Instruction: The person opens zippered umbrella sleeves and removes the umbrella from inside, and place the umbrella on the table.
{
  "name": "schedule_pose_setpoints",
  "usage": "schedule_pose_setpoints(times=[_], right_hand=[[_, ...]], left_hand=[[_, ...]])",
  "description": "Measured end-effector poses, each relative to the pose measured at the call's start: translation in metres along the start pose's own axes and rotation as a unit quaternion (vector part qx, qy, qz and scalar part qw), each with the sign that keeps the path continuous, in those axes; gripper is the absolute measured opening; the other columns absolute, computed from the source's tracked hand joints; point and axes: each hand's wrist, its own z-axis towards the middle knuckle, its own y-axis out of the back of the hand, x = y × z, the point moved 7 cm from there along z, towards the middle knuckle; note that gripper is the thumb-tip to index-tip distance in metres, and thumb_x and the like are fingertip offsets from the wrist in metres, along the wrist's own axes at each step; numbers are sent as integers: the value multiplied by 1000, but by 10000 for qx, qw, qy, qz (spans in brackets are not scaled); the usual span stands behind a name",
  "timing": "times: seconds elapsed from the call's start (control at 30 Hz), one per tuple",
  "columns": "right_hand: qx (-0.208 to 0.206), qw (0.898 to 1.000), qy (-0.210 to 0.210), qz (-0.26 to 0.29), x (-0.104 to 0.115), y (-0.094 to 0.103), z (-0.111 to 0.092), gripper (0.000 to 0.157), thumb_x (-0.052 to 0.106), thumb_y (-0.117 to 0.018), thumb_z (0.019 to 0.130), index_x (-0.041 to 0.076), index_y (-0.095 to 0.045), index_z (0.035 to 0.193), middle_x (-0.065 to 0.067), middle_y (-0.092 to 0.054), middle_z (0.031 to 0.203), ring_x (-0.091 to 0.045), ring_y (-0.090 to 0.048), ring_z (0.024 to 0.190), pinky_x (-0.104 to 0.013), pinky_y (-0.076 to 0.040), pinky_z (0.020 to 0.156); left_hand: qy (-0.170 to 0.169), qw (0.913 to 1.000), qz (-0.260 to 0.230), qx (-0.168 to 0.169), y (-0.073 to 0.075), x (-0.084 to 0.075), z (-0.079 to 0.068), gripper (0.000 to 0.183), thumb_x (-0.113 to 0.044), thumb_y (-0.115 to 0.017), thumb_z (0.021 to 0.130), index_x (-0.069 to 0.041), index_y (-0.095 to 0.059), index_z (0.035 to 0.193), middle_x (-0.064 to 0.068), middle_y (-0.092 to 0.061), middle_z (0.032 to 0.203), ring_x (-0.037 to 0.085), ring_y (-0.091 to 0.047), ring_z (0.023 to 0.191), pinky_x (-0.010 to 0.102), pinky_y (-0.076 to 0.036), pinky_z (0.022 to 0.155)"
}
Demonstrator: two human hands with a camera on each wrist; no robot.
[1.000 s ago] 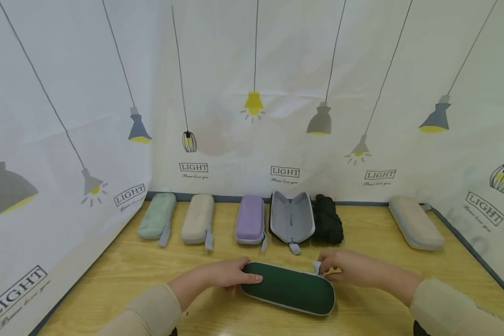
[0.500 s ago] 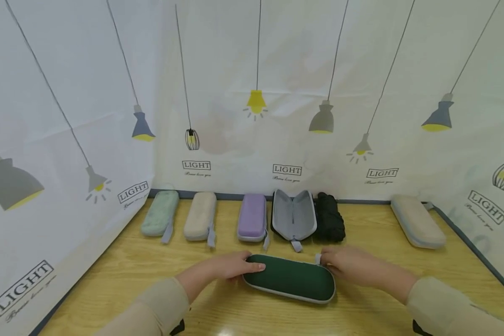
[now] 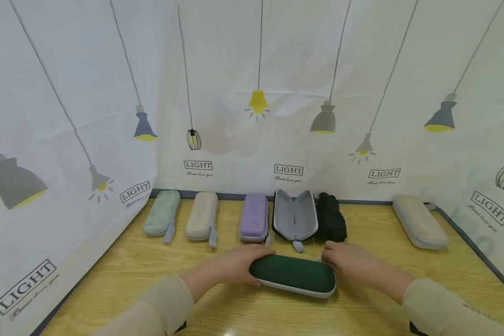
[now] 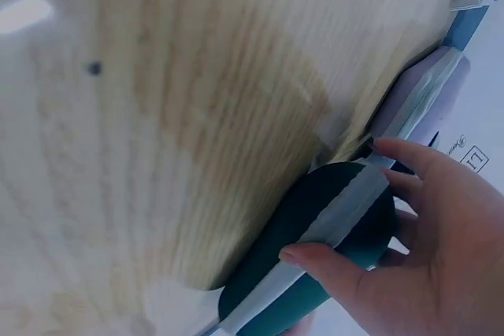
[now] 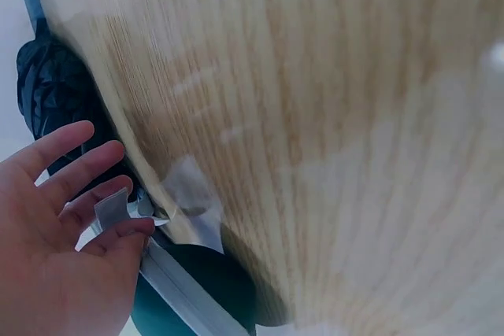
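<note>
A dark green zip case with a pale grey zip band lies at the front middle of the table, its near side tilted into view. Around its left end my left hand grips it, the thumb on the near side and the fingers on the far side. My right hand is at the far right corner of the case. There its thumb and forefinger pinch the grey zip pull tab, as the right wrist view shows. In the left wrist view the grey band runs along the case's side under the thumb.
Along the back stand a mint case, a beige case, a purple case, an opened grey-lined case and a black folded umbrella. Another beige case lies at the right. A printed cloth walls the table.
The left thumb has moved from the top of the green case to its near side. The case has tilted, showing more of its pale side. The right hand stays at the zip pull.
</note>
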Motion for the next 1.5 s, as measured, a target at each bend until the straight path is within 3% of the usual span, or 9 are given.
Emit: schedule_pose_setpoints(times=[0.47, 0.7, 0.77, 0.87, 0.97, 1.03, 1.13, 1.27, 1.5], right_hand=[[107, 9973, -366, 633, 17, 6, -18, 11, 15, -62, 82, 19, -60, 72, 15, -47, 64, -3, -43, 55, -25, -38, 50], [262, 9949, 114, 963, 59, 7, -14, 24, 22, -59, 86, 24, -51, 63, 16, -37, 54, 0, -33, 47, -22, -32, 45], [185, 9956, 2, 917, 64, 6, -11, 25, 25, -59, 85, 24, -50, 62, 15, -36, 53, -1, -33, 46, -22, -31, 44], [176, 9915, -928, 897, 50, 5, -10, 33, 34, -62, 82, 20, -50, 55, 12, -37, 48, -4, -34, 43, -24, -28, 41], [321, 9743, -2094, 763, 22, 3, -15, 36, 45, -64, 77, 16, -56, 59, 7, -48, 52, -8, -42, 46, -27, -33, 40], [359, 9648, -2485, 781, 9, 2, -18, 35, 47, -66, 74, 13, -64, 68, 4, -56, 60, -11, -47, 51, -29, -38, 42], [304, 9637, -2436, 1054, 1, 1, -17, 24, 38, -69, 75, 14, -67, 79, 6, -60, 70, -9, -49, 57, -30, -42, 50], [98, 9670, -2208, 1271, 0, -1, -14, 7, 22, -69, 77, 17, -68, 73, 11, -58, 66, -6, -46, 55, -28, -42, 53], [-36, 9693, -2126, 1232, -1, -2, -12, 16, 16, -65, 79, 19, -60, 64, 11, -49, 57, -8, -41, 51, -28, -37, 52]], left_hand=[[631, 9968, -170, -461, 3, 7, -10, 77, -38, -74, 72, -10, -40, 135, 1, -49, 127, 16, -46, 113, 32, -38, 92], [996, 9918, -437, -665, 2, 11, -5, 79, -48, -69, 72, -10, -40, 135, 2, -51, 125, 16, -50, 108, 33, -40, 89], [917, 9925, -397, -697, 3, 9, -4, 80, -47, -70, 72, -9, -40, 135, 2, -52, 124, 17, -50, 108, 33, -40, 89], [796, 9942, -294, -656, 3, 4, -4, 80, -45, -72, 71, -9, -40, 135, 3, -51, 125, 17, -49, 109, 33, -40, 90], [761, 9950, -255, -594, 2, 1, -5, 82, -45, -72, 71, -8, -38, 136, 4, -50, 126, 18, -48, 111, 34, -39, 91], [771, 9950, -243, -590, 1, 0, -6, 82, -45, -72, 71, -8, -38, 136, 4, -50, 127, 18, -47, 111, 34, -39, 91], [804, 9951, -148, -564, -1, -3, -8, 83, -47, -71, 70, -7, -38, 136, 5, -49, 127, 18, -47, 112, 34, -39, 92], [748, 9968, 12, -285, -3, -9, -12, 87, -50, -71, 69, -13, -34, 138, 3, -49, 125, 16, -48, 109, 33, -40, 89], [-220, 9934, 1049, 408, -4, -26, -17, 100, -25, -78, 70, -42, -9, 141, 0, -47, 117, 9, -49, 94, 27, -45, 76]])
